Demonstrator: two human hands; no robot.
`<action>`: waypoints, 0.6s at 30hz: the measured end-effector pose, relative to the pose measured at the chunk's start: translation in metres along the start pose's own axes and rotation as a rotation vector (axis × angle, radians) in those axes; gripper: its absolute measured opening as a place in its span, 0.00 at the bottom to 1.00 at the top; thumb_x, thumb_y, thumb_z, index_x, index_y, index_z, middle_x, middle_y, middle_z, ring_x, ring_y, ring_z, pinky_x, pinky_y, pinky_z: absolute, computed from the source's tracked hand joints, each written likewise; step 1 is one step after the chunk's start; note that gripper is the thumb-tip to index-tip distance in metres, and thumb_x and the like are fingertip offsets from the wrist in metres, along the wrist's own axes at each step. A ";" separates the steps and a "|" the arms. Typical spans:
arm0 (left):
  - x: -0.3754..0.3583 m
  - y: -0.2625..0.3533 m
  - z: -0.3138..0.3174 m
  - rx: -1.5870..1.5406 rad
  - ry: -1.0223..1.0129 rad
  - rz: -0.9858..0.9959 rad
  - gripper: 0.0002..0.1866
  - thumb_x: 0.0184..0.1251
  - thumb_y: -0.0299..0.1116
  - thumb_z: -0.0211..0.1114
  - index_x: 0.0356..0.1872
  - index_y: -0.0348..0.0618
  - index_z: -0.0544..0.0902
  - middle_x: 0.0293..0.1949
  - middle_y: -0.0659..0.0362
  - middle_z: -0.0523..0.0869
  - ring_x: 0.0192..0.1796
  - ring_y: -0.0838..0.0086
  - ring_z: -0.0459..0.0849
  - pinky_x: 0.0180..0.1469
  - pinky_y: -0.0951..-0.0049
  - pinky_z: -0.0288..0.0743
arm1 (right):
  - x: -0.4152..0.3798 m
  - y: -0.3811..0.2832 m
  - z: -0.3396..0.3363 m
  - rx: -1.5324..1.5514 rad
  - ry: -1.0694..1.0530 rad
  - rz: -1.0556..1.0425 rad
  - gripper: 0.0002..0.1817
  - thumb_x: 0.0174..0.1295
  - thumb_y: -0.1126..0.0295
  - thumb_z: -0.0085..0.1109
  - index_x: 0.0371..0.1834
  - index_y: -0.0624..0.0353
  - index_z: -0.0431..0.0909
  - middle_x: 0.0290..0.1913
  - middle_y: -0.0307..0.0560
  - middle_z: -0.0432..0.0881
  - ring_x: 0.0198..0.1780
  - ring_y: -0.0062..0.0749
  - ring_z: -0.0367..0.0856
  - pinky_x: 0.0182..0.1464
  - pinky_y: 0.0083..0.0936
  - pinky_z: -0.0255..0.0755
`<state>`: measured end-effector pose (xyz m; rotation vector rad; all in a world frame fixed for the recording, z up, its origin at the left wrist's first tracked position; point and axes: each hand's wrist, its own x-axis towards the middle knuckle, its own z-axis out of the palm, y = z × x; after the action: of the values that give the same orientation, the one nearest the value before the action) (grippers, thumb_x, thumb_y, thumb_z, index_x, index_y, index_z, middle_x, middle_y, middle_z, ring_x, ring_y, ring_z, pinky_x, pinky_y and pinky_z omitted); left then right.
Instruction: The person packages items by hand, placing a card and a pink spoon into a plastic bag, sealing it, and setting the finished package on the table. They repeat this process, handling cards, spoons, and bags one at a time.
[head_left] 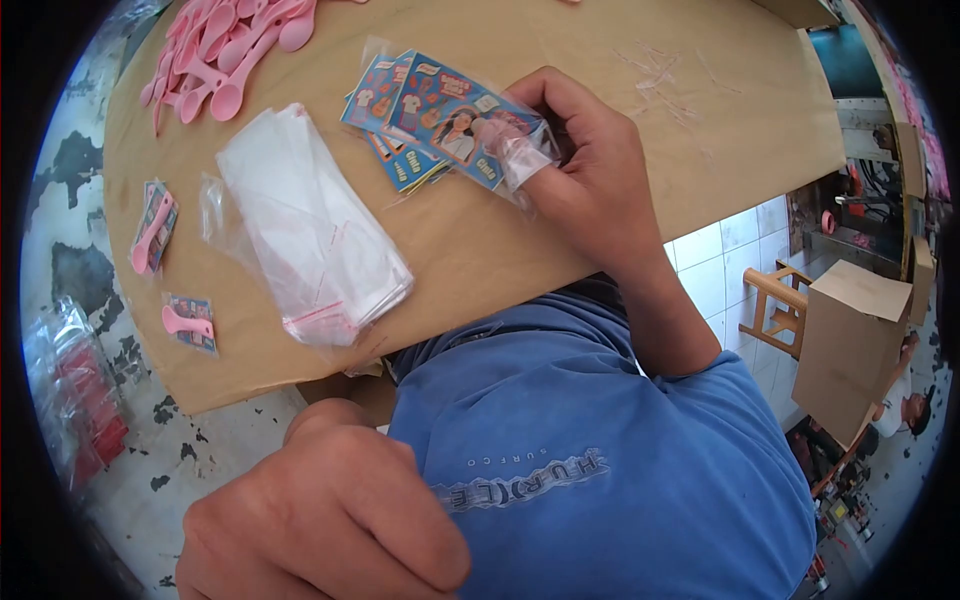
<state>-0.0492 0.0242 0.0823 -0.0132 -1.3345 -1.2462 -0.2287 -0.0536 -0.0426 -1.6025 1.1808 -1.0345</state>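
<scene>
we are looking down at a brown, paper-covered table (480, 245). our right hand (528, 140) is pinching blue, rectangular printed cards (430, 105) between thumb and fingers, above the table's near side. the cards are fanning out to the left, with crinkled clear plastic (526, 162) bunching at the pinch. we cannot tell whether the lowest cards are touching the table. our left hand (330, 510) is curling closed close to the camera, apart from the cards; nothing is showing in it, though we cannot see inside the fingers.

a flat pile of clear, whitish plastic bags (310, 200) is lying left of the cards. a heap of pink plastic spoons (225, 55) is sitting at the upper left, and two small clear packets, an upper one (155, 230) and a lower one (190, 325), are each showing a pink spoon over a printed card. thin, loose plastic strips (655, 75) are lying at the upper right.

in our judgement, we are handling these well if we are pinching lightly near the edge, bending no corners, lining up the fanned cards and smoothing the plastic rather than creasing it.
</scene>
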 end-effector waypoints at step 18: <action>-0.008 -0.045 0.001 -0.354 -0.228 -0.132 0.33 0.73 0.64 0.66 0.37 0.36 0.81 0.17 0.63 0.71 0.16 0.73 0.68 0.21 0.70 0.51 | 0.000 -0.013 -0.004 0.001 0.011 0.039 0.09 0.64 0.71 0.66 0.42 0.65 0.80 0.33 0.51 0.81 0.29 0.33 0.78 0.34 0.29 0.73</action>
<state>-0.0775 0.0111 0.0492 -0.3299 -1.3058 -1.6193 -0.2296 -0.0524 -0.0292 -1.5684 1.2137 -1.0196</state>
